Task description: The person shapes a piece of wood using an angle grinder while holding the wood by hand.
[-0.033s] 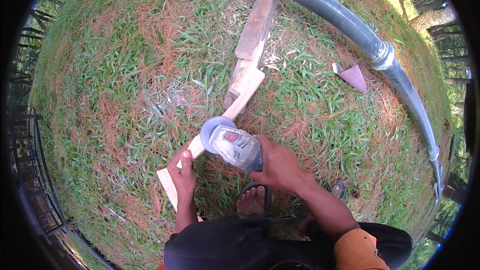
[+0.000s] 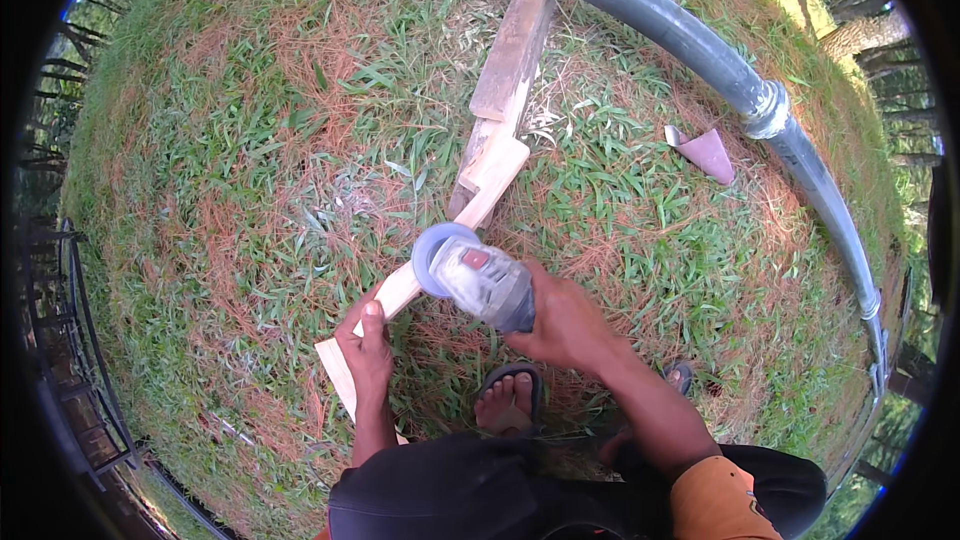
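My right hand (image 2: 568, 322) is wrapped round the body of an angle grinder (image 2: 482, 283), whose grey head is dusty and a little blurred. Its round disc (image 2: 424, 258) lies over the edge of a pale, shaped piece of wood (image 2: 402, 289); whether it presses on the wood I cannot tell. Near the lower end of that wood, my left hand (image 2: 368, 348) grips it with the thumb on top. The wood's notched far end (image 2: 505, 158) rests against a weathered plank (image 2: 512, 55). My left palm and fingers are partly hidden.
A long dark pipe (image 2: 690, 30) curves across the top and right, with a pale wrapped joint (image 2: 768, 112). On the grass lies a curled pinkish sheet (image 2: 706, 155). My sandalled foot (image 2: 507, 400) is just below the grinder. Trees and a fence stand around the rim.
The grinder and my right hand have shifted slightly up and to the right, along the wood toward its far end. My left hand and the wood stay nearly where they were.
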A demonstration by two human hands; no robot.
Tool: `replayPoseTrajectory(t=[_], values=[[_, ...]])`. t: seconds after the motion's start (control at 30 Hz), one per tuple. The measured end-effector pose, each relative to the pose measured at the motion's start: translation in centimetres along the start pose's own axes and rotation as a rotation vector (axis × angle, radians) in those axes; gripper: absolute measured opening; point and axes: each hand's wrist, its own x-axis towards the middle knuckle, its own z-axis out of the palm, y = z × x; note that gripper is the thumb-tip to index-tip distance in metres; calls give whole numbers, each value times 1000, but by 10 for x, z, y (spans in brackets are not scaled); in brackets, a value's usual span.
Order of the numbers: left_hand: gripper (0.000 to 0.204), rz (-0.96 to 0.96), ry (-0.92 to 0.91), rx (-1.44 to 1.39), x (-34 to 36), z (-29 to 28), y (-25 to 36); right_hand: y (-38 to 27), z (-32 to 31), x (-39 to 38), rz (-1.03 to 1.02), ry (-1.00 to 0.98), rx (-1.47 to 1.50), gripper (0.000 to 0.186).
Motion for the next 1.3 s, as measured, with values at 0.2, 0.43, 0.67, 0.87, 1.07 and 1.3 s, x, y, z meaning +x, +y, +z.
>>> replayPoseTrajectory(t=[0.2,0.43,0.67,0.87,1.07,1.3], values=[[46,-16,10,-58,1,25,17,64,-62,40,121,437,174,61],[41,-123,79,-97,-2,19,29,5,-7,-1,-19,129,17,69],[39,-283,72,-251,8,21,35,54,-36,38,47,419,125,65],[39,-260,67,-181,3,17,48,16,-31,24,44,291,63,68],[39,-324,81,-236,8,19,36,34,-27,30,-32,284,128,68],[39,-278,73,-200,3,23,52,4,-28,12,-28,243,-30,64]])
